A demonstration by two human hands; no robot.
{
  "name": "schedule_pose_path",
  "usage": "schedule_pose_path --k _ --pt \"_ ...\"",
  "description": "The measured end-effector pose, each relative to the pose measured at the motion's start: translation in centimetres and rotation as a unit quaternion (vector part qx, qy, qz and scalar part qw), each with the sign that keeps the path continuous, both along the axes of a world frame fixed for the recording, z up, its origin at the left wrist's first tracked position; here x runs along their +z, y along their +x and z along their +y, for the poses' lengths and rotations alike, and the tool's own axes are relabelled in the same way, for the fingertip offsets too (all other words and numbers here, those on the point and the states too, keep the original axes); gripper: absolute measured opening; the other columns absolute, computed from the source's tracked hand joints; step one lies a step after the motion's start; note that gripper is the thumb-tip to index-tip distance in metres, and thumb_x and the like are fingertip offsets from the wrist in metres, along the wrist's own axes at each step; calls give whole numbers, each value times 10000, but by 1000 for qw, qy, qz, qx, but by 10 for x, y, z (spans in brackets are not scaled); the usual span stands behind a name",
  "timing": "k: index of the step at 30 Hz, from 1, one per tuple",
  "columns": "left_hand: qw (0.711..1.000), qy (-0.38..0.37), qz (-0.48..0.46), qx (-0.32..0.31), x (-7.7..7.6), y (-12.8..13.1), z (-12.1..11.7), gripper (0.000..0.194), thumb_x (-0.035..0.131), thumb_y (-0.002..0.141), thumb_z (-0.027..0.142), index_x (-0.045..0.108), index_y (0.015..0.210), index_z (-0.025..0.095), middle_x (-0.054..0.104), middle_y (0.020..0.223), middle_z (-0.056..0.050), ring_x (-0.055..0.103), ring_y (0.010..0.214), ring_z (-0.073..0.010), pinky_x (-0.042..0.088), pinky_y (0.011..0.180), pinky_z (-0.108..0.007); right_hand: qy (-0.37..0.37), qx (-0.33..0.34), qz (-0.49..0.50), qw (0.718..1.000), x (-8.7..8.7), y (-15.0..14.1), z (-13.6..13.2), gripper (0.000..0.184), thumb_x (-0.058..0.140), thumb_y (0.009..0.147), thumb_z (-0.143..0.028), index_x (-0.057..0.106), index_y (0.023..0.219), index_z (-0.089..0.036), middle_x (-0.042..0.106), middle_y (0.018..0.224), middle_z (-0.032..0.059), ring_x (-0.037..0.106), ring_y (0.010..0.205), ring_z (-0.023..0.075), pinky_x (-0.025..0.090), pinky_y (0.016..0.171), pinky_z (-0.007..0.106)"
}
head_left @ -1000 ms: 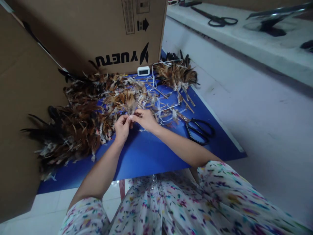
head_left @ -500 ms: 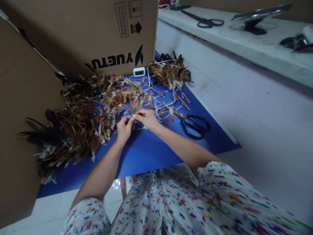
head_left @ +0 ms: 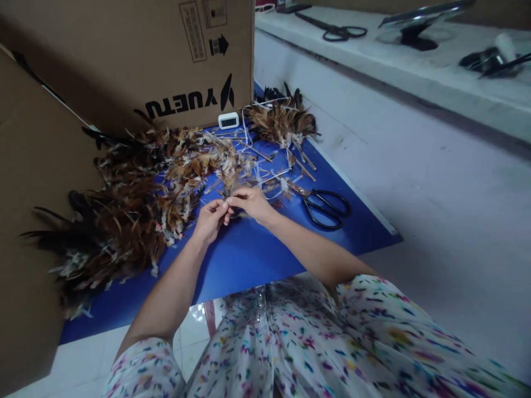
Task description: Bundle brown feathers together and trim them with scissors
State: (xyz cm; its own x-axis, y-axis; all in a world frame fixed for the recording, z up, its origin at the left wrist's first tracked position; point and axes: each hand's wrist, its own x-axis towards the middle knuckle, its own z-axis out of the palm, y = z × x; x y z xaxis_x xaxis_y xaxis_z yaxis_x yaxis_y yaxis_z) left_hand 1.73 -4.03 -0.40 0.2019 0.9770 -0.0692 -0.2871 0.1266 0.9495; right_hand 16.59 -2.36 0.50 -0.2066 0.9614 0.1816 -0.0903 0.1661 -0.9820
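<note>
left hand (head_left: pixel 208 222): thumb and fingertips pinched together at the base of a small feather tuft (head_left: pixel 229 185); the other fingers curl inward.
right hand (head_left: pixel 254 205): thumb and forefinger closed on the same base, the tips meeting those of the left hand.
feather tuft: upright between the fingertips, above the blue tabletop (head_left: pixel 244 257); its lower end is hidden by the fingers.
feather pile (head_left: pixel 128 221): brown, black and white, spread over the left and middle of the tabletop, behind and beside the left hand.
feather bundle (head_left: pixel 282 119): at the far right, near the cardboard box (head_left: pixel 145 55).
thin sticks (head_left: pixel 304 167): in front of the feather bundle, near white strips (head_left: pixel 258 172).
black-handled scissors (head_left: pixel 326 209): flat on the tabletop, to the right of the right hand, handles spread.
white digital device (head_left: pixel 228 120): at the foot of the cardboard box.
ledge (head_left: pixel 373 63): along the wall, bearing a second pair of scissors (head_left: pixel 338 33).
</note>
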Motion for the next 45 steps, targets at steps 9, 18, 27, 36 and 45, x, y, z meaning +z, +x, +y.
schedule_pose_path --k 9,18,27,36,45 --pt "993 62 46 85 -7 3 3 313 808 649 414 669 701 137 650 611 1 483 424 -52 391 402 -177 3 -37 -10 999 -8 -2 2 283 700 714 -419 657 684 -141 613 641 7 540 634 117 437 603 246" --pt "978 126 116 122 -7 6 0 284 765 704 414 685 709 141 663 610 -2 481 431 -52 396 423 -175 8 -54 -33 998 -10 -2 3 321 700 729 -450 646 635 -147 624 614 14 544 597 116 433 564 247" --pt "999 27 39 15 -7 0 4 300 803 659 405 665 695 141 668 643 -15 497 434 -53 396 407 -172 -9 -17 -19 1000 -2 5 1 423 731 663 -554 610 609 -152 603 592 -2 548 591 111 451 574 245" --pt "999 -14 21 -33 -3 -3 5 319 846 604 367 634 664 136 651 617 -12 503 437 -54 389 394 -163 23 20 -12 999 -8 6 6 416 725 682 -547 635 653 -142 602 634 -2 558 637 118 454 611 252" --pt "999 11 -19 37 -1 -2 7 345 880 528 344 624 663 157 630 576 15 480 426 -46 382 401 -156 46 -2 -19 999 -3 11 10 194 692 750 -333 674 767 -140 646 727 -5 556 704 107 454 703 248"
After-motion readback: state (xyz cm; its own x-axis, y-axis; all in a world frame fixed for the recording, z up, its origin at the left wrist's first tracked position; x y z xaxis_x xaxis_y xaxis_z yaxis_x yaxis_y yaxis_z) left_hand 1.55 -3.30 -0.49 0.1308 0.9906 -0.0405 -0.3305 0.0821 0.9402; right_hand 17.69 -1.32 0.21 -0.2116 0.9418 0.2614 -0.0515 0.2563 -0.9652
